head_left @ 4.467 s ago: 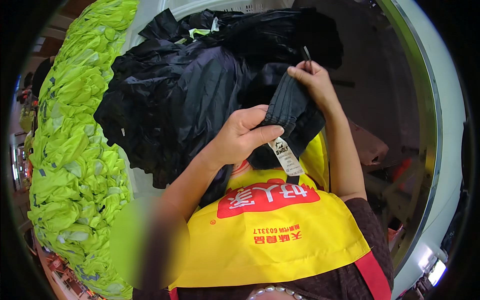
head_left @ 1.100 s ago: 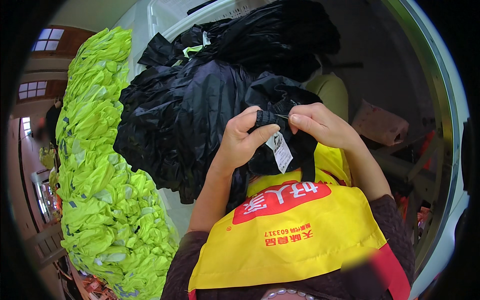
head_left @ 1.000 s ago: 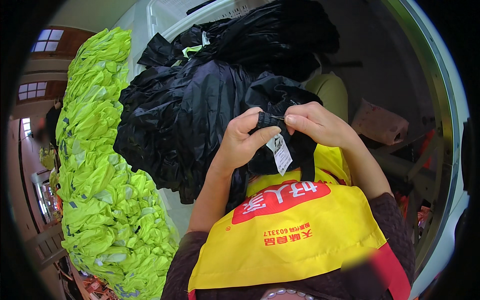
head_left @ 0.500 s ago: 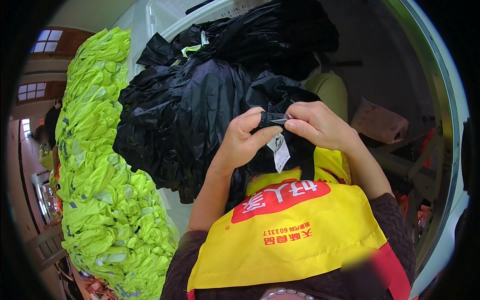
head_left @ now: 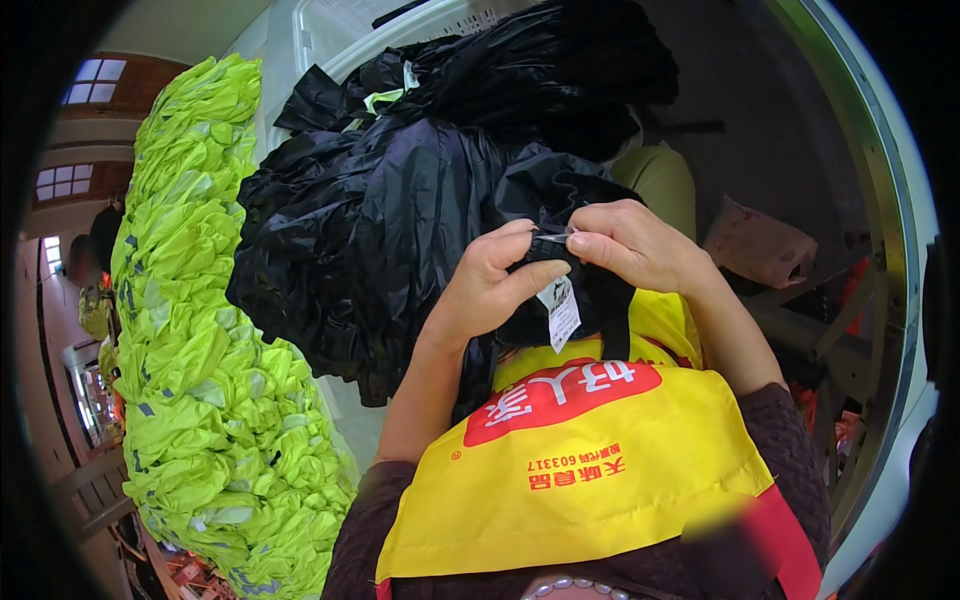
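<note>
A black garment (head_left: 552, 180) of thin shiny fabric lies bunched in front of me, with a gathered edge drawn up between my hands. My left hand (head_left: 500, 278) is closed on that edge, its thumb pressed along the cloth. From the edge hangs a white label (head_left: 562, 312) with dark print, just below the left thumb. Pinched in my right hand (head_left: 632, 246) are small metal thread snips (head_left: 553, 238). Their pointed blades reach left to the cloth beside my left fingertips; the handles are hidden inside the hand.
More black garments (head_left: 540, 70) are heaped beyond, partly in a white plastic basket (head_left: 345, 62). Along the left runs a tall pile of neon yellow-green garments (head_left: 190, 300). A pale bag (head_left: 760, 242) lies at the right near a metal frame (head_left: 895, 290). Another person (head_left: 100, 240) stands far left.
The snips' blades, spread apart half a second ago, now look closer together. My left hand and the label have shifted slightly right and down.
</note>
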A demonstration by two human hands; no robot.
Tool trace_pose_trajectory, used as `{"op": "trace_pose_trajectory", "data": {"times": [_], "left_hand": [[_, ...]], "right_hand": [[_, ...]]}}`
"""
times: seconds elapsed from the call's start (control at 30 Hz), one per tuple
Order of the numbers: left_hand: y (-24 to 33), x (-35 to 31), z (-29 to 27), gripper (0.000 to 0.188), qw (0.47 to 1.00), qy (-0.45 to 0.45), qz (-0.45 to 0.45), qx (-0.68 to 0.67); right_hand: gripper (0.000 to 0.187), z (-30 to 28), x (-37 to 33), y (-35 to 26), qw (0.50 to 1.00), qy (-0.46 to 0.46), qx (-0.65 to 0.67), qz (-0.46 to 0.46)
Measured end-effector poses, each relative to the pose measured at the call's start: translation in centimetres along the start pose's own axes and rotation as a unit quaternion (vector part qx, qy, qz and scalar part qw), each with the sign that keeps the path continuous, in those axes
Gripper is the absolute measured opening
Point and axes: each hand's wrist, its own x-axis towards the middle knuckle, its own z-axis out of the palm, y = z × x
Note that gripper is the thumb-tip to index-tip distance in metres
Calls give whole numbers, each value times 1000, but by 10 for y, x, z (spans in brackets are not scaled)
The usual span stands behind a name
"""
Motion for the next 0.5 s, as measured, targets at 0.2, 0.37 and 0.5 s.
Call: {"op": "trace_pose_trajectory", "data": {"times": [0.2,0.37,0.5], "left_hand": [[0,-1,0,10,1000,-8,-6,-5],[-1,-3,-1,7,1000,3,-11,-20],[0,5,9,8,996,39,65,-44]], "right_hand": [[48,0,5,2,999,39,25,-17],[34,2,4,-4,937,160,285,124],[27,20,7,-20,961,154,223,47]]}}
